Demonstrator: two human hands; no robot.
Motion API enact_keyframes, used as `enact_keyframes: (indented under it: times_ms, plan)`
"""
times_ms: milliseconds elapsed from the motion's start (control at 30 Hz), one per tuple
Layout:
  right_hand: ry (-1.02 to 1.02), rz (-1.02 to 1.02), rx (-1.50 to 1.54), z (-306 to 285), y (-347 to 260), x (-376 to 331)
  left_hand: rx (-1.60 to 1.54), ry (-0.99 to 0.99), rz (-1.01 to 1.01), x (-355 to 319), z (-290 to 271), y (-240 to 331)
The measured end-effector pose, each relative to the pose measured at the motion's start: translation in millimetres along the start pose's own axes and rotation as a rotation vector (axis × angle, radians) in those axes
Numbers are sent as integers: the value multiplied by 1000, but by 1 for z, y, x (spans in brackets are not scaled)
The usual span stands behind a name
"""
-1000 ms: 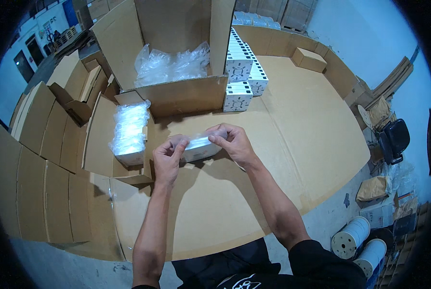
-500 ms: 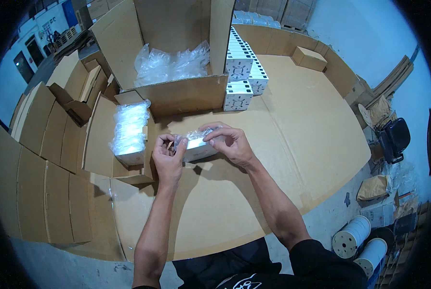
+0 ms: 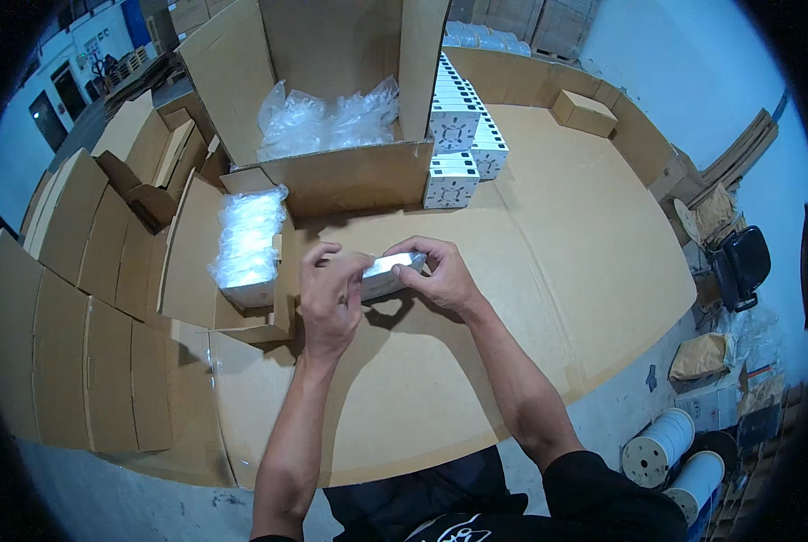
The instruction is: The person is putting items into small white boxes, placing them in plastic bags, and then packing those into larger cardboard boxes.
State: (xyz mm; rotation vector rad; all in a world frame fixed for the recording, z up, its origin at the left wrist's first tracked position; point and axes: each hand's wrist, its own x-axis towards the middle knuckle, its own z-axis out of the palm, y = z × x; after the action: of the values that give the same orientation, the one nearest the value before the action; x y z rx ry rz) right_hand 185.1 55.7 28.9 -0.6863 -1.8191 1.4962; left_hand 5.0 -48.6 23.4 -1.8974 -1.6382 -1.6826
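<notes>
Since 0.5 s ago left hand slid back along the plastic-wrapped packet at frame centre, w/ right hand; both sets of fingers pinch it. White boxes stacked upper centre, open carton w/ clear bags beside.

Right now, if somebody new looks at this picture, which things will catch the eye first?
First, the two hands at the centre: the left hand and right hand hold a small plastic-wrapped item between them above the cardboard table. Behind them stands a big open box with crumpled clear bags inside, and white boxes are stacked at its right.
</notes>
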Motion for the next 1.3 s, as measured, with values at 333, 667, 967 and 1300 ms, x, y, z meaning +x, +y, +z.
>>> enact_keyframes:
  times_ms: [333, 667, 967, 1300]
  plan:
    - [-15, -48, -32, 0, 4, 1, 265, -214, 199, 1, 0, 5]
    - [-28, -367, -475, -11, -22, 3, -416, -127, -507, -6, 12, -5]
    - [-107, -207, -673, 6, -51, -3, -391, -276, -665, -21, -1, 6]
    - [76, -167, -497, 20, -54, 6, 282, -583, -332, -97, -68, 69]
